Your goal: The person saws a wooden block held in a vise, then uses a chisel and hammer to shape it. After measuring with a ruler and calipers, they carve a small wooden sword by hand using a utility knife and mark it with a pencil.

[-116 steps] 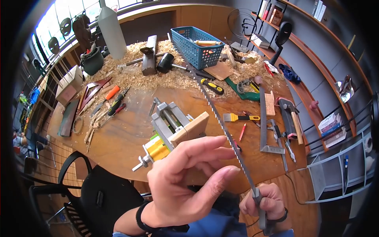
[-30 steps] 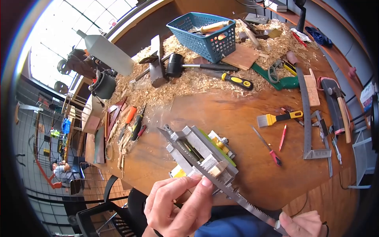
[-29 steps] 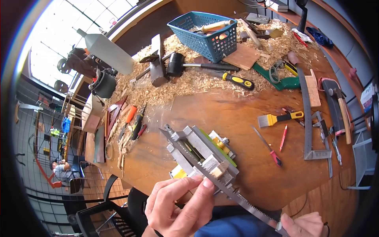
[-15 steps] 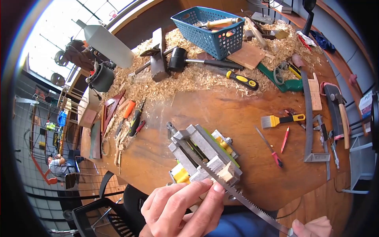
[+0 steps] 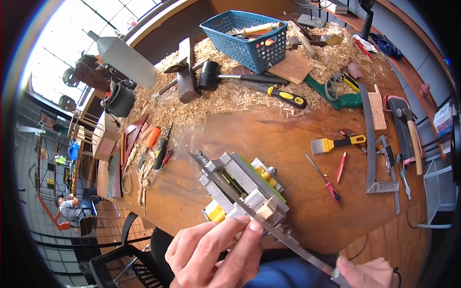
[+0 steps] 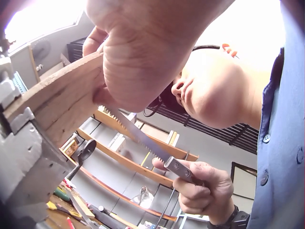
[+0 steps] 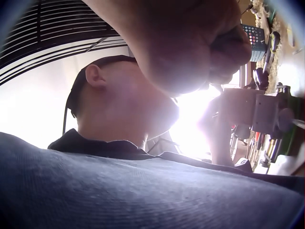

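Observation:
A handsaw's long toothed blade (image 5: 300,250) slants across a wooden block (image 5: 267,208) held in a grey metal vise (image 5: 247,180). My right hand (image 5: 369,273) grips the saw's handle at the lower right, and most of that handle is hidden by the fingers. With thumb and fingers, my left hand (image 5: 216,252) pinches the near end of the wood, the thumb tip right beside the blade. In the left wrist view, the wood (image 6: 59,102) shows as a flat board reaching from the vise into the left hand. The right wrist view shows mainly the right hand (image 7: 190,55) against glare.
Wood shavings (image 5: 192,113) cover the back of the table, around a blue basket (image 5: 245,45) and a black mallet (image 5: 209,75). A brush (image 5: 336,143), red pencil (image 5: 341,167), file (image 5: 324,178) and square (image 5: 370,144) lie right. Screwdrivers (image 5: 161,152) lie left. A black chair (image 5: 139,257) stands nearby.
Earlier the saw was raised in the air, with the left hand beside its blade. Now it lies across the wood. Over the last second the right hand drew back, then moved forward again.

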`<state>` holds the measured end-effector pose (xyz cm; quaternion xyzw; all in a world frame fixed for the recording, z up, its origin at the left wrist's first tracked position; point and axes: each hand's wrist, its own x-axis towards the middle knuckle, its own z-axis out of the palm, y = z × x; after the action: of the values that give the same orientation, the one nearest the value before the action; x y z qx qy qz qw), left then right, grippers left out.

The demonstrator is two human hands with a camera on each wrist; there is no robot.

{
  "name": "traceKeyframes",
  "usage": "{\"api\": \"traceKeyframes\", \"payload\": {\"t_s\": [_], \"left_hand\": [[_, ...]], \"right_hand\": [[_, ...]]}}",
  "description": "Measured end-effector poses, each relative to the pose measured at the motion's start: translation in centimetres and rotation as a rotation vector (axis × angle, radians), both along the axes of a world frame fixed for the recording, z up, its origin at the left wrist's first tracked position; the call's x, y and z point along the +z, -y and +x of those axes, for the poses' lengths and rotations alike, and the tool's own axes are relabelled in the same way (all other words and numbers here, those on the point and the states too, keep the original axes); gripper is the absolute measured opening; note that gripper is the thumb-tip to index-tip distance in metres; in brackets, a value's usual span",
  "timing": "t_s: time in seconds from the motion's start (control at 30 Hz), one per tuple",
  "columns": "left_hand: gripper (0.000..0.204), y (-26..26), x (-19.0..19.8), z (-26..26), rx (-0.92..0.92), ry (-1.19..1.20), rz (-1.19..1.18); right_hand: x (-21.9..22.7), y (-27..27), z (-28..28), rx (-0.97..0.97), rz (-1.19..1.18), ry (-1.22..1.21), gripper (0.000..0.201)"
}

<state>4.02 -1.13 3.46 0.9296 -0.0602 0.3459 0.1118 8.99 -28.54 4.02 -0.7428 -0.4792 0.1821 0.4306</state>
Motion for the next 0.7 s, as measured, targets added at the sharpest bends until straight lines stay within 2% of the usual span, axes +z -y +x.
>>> {"api": "traceKeyframes", "payload": {"t_s": [0.13,0.17,0.27,0.33,0.57,0.63,0.7], "left_hand": [[0.031,-0.4,-0.5,0.4,-0.027,-0.011,-0.017],[0.03,-0.9,-1.6,1.2,-0.075,0.13,0.007],[0.029,-1.2,-1.3,0.7,-0.144,0.212,0.038],[0.03,0.0,0.3,0.1,-0.012,-0.022,-0.072],[0.03,0.1,0.1,0.1,0.0,-0.01,-0.101],[0.024,0.1,0.1,0.2,-0.013,-0.004,-0.084],[0.027,-0.3,-1.1,0.0,-0.004,0.01,-0.087]], "right_hand": [[0.2,0.3,0.0,-0.013,0.013,-0.021,0.048],[0.3,0.1,0.0,-0.022,0.023,-0.026,0.048],[0.4,-0.4,0.1,-0.023,-0.023,0.03,0.047],[-0.5,-1.7,0.1,-0.056,0.045,0.004,0.046],[-1.5,-4.9,0.7,-0.138,0.191,-0.026,0.043],[-1.4,-5.7,1.0,-0.151,0.212,-0.061,0.044],[-1.6,-6.6,1.2,-0.157,0.238,-0.043,0.045]]}}
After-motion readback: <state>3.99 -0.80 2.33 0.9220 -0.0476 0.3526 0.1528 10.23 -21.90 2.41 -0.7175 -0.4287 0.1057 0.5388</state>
